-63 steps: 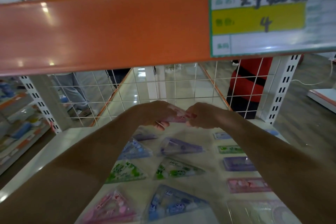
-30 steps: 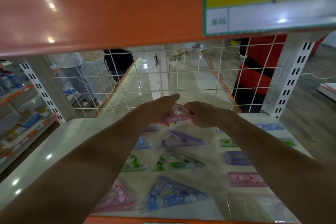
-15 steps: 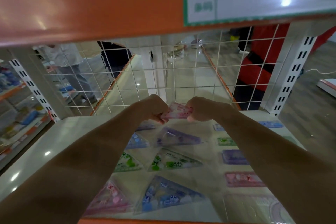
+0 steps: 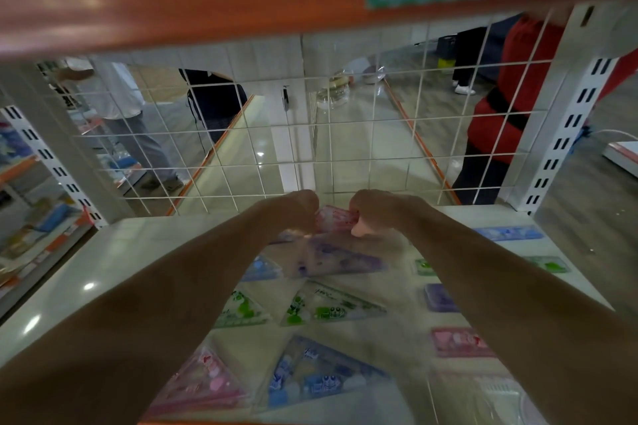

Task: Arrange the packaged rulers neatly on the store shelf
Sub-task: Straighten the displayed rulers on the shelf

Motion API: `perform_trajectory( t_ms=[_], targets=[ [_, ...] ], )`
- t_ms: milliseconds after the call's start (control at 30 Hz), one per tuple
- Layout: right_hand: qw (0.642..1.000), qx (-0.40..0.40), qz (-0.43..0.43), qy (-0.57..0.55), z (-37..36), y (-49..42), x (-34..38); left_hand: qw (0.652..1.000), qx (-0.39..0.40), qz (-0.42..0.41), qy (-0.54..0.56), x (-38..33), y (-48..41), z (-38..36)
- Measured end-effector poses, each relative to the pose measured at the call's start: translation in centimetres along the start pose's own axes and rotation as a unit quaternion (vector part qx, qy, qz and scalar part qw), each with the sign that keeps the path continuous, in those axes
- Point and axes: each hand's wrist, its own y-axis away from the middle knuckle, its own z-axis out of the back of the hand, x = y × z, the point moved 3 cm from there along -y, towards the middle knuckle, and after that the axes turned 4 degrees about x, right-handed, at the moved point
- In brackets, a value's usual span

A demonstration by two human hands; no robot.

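Triangular packs (image 4: 321, 376) lie in rows on the near shelf (image 4: 114, 252), so this one should match their spacing. Past the purple pack (image 4: 331, 257), at the far middle, the left hand (image 4: 297, 210) and right hand (image 4: 371, 214) each pinch an end of the pink packaged ruler (image 4: 333, 217). Its long axis runs left to right, parallel to the wire grid (image 4: 310, 148) behind. It should go down flat on that line. The hands hide its ends.

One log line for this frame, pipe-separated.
left hand: grips pink ruler pack | right hand: grips same pack | where: rear of shelf | set down: cannot tell
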Motion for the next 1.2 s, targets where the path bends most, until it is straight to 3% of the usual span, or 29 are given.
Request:
perform_trajectory(
  t_ms=[233,733,833,967,1100,1200],
  targets=[
    [0.999,0.011,0.003,0.03,0.1,-0.1,0.6,0.998,-0.036,-0.013,-0.057,0.0,0.1,-0.6],
    [0.997,0.042,-0.007,0.06,0.6,0.2,1.1,0.998,-0.013,0.001,-0.059,0.3,0.4,-0.6],
    [0.999,0.011,-0.01,0.041,1.4,0.9,1.1,0.998,-0.014,-0.012,-0.062,0.7,0.5,-0.2],
    [0.998,-0.03,0.04,-0.025,2.7,4.5,2.5,0.997,-0.065,-0.027,0.012,1.4,2.5,0.9],
    [0.997,0.0,0.074,-0.001,1.5,7.4,4.0,0.992,0.017,-0.019,0.122,0.9,5.1,0.0],
    [0.998,0.005,0.052,0.021,0.2,6.8,4.1,0.992,0.041,-0.004,0.121,0.5,5.7,-0.8]
  ],
)
